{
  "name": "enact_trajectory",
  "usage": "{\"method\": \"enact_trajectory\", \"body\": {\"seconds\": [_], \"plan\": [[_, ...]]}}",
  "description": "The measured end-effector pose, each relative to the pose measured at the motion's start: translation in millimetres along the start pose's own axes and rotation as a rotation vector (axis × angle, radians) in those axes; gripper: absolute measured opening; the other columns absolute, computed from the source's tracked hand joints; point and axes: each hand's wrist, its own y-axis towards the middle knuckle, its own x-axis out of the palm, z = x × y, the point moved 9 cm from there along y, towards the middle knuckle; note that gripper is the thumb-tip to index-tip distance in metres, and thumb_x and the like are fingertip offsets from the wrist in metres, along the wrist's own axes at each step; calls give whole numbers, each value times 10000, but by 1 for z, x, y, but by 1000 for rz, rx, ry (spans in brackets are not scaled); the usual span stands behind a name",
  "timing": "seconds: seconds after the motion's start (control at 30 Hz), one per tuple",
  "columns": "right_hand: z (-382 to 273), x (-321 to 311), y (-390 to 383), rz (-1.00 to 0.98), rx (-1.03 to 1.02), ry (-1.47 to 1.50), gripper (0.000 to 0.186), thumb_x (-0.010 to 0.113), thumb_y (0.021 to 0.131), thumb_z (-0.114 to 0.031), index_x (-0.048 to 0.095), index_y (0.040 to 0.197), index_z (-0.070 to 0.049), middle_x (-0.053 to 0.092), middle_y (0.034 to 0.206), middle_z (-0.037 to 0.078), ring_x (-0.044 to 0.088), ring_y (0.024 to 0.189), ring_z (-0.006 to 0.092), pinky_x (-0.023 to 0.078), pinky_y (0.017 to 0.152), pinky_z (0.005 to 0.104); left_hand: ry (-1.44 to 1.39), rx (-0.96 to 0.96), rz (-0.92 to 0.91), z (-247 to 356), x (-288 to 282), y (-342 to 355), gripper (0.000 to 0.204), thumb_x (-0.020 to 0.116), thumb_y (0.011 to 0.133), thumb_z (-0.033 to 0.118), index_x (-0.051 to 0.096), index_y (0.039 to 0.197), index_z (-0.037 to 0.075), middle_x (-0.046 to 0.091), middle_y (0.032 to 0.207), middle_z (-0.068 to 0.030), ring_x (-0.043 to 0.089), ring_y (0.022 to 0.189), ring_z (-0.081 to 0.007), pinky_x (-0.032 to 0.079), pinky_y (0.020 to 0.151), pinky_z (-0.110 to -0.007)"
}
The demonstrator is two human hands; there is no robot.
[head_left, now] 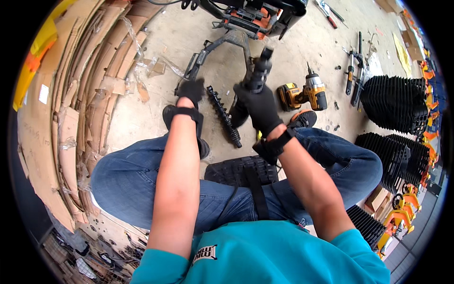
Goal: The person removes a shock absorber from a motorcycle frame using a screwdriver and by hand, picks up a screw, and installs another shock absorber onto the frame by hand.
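Observation:
My right hand [257, 106], in a black glove, is closed on an upright black ribbed cylindrical part [260, 68]. My left hand [190, 91], also gloved, is by the lower end of a black metal frame [203, 54]; its fingers are too dark and blurred to make out. Between my hands a long black shock-like part with coils [222, 114] lies on the floor. A yellow and black cordless drill [312, 92] rests right of my right hand. The frame joins a black machine with orange parts [250, 19] at the top.
Flattened cardboard [66, 132] is piled at the left. Stacked black plastic parts [392, 102] and rows of yellow and orange items [397, 217] line the right. Long cutters or levers [357, 71] and hand tools [326, 12] lie on the concrete floor [161, 28]. A treaded black pad [227, 173] sits between my legs.

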Motion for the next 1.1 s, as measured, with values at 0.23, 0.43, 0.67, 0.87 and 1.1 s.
{"method": "enact_trajectory", "body": {"seconds": [0.23,0.43,0.67,0.87,1.1], "plan": [[98,-41,5,70,98,-421,353,734,762,-309,659,958,-24,693,775,150,677,741,325,508,705,418,-254,-581,29,-34,136,-57,828,685,750,622,530,1277,2,604,1256,-270,585,1194,-386,470,993,-448],[184,-64,-9,53,427,-419,439,747,754,-338,681,1054,-24,707,800,141,701,758,275,534,710,389,-323,-600,195,-14,136,-53,721,758,714,453,528,1226,-1,645,1171,-230,619,1105,-389,476,948,-455],[212,-71,1,30,426,-476,457,754,759,-349,677,1090,-44,708,816,128,696,736,254,536,712,386,-759,-421,42,-45,160,-36,484,775,752,216,577,1156,35,664,1045,-116,674,916,-257,548,788,-389],[225,-75,17,-20,470,-641,470,731,731,-419,699,1017,-47,720,874,159,710,817,309,540,757,406,-1501,-199,-273,-7,132,-69,393,759,800,44,604,1161,56,655,994,-35,625,913,-153,507,859,-306],[250,-78,34,74,381,-829,448,671,725,-453,726,887,-39,719,842,184,699,840,356,534,764,449,-1124,51,-194,27,62,-84,476,765,829,79,560,1258,65,639,1100,-20,591,1037,-142,469,941,-317]]}}
